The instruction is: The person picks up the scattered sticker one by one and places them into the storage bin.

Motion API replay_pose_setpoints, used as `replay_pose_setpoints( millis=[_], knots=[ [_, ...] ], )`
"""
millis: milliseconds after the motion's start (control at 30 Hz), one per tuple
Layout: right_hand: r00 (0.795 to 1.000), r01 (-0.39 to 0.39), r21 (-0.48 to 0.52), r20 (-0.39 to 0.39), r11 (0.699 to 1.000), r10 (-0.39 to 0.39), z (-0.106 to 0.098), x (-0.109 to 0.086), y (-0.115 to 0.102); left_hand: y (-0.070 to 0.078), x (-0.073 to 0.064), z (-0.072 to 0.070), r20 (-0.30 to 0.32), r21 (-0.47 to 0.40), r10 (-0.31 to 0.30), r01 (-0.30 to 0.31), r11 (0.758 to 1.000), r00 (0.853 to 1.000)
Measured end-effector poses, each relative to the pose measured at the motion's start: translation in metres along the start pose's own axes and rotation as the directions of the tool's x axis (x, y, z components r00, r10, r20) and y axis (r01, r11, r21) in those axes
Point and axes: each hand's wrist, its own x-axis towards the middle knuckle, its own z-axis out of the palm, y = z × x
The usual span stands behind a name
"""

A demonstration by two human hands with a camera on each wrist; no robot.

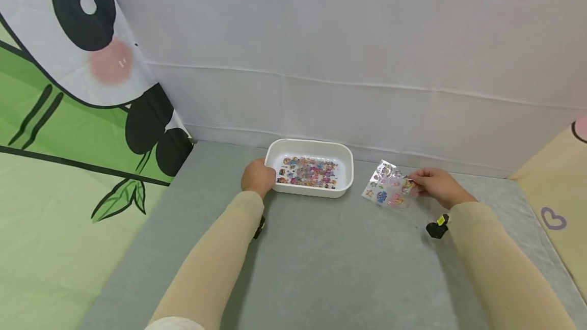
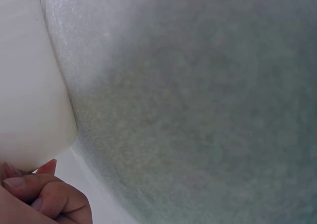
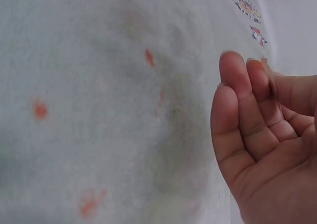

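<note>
A white rectangular plastic tray (image 1: pixel 316 192) stands near the back of the grey table, with many small colourful printed figures (image 1: pixel 312 171) across its bottom. My left hand (image 1: pixel 258 179) grips its left end; in the left wrist view, curled fingers (image 2: pixel 62 199) meet the tray's corner (image 2: pixel 29 75). To the right, my right hand (image 1: pixel 436 186) pinches the right edge of a clear sticker sheet (image 1: pixel 382 196) with cartoon characters. The right wrist view shows the thumb against the index finger (image 3: pixel 258 78), and a few printed stickers (image 3: pixel 245 7) beyond.
A white cloth wall (image 1: pixel 348 80) rises directly behind the tray and sheet. A green panda-print cloth (image 1: pixel 59 131) borders the left side, a beige cloth (image 1: pixel 550 192) the right. Blurred reddish spots (image 3: pixel 40 109) show on the grey surface in the right wrist view.
</note>
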Motion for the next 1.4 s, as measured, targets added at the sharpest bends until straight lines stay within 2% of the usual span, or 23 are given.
replay_pose_setpoints(
  millis=[300,700,1100,1400],
  knots=[
    [1.0,0.025,0.065,-0.006,0.998,-0.025,0.005,0.003,-0.004,-0.004,0.005,0.006,-0.012,0.006,0.008,-0.007,1.0,1.0],
    [0.993,0.07,0.121,-0.098,0.99,-0.058,0.006,0.008,-0.015,-0.008,0.01,0.01,-0.022,0.009,0.021,-0.02,1.0,1.0],
    [0.988,0.09,0.2,-0.144,0.976,-0.062,0.025,0.011,-0.04,-0.013,0.015,0.016,-0.014,0.002,0.034,-0.034,0.999,0.999],
    [0.981,0.126,0.247,-0.172,0.961,-0.085,0.042,0.016,-0.051,-0.013,0.017,0.016,-0.011,-0.001,0.011,-0.011,1.0,1.0]
  ],
)
